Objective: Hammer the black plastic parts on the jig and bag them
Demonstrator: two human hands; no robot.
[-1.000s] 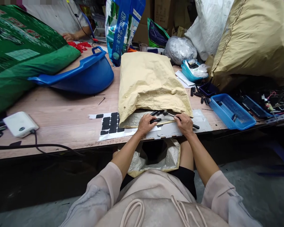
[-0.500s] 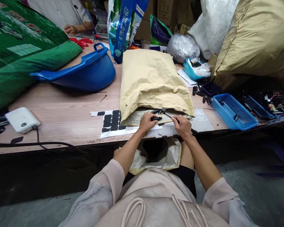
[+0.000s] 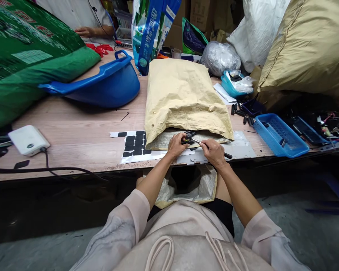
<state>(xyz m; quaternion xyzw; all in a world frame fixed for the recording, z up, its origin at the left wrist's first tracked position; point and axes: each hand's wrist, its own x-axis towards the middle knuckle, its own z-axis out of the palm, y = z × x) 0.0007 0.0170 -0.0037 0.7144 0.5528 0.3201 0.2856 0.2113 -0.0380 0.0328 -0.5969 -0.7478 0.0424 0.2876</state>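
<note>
At the open mouth of a tan woven sack [image 3: 186, 86], my two hands work close together. My left hand [image 3: 177, 145] is closed on a small black piece [image 3: 187, 142], whose exact kind I cannot make out. My right hand [image 3: 214, 151] grips a rod-shaped tool with a thin metal shaft [image 3: 197, 141] and a black handle end [image 3: 228, 155]. Its round dark head lies against the black pieces by my left fingertips. Below them, the sack's silvery lining [image 3: 165, 140] shows. A white sheet with black rounded stickers [image 3: 134, 145] lies left of the sack.
A blue basin [image 3: 101, 88] lies tilted at the left, near a white box with a cable [image 3: 29, 140]. A blue basket [image 3: 282, 135] and small black parts are at the right. Large bags flank the table. Another person's hand [image 3: 84, 32] shows at the far left.
My right hand has moved left with the tool, bringing its head to my left fingertips. The black handle end now shows beyond my right hand. The whole view has shifted slightly.
</note>
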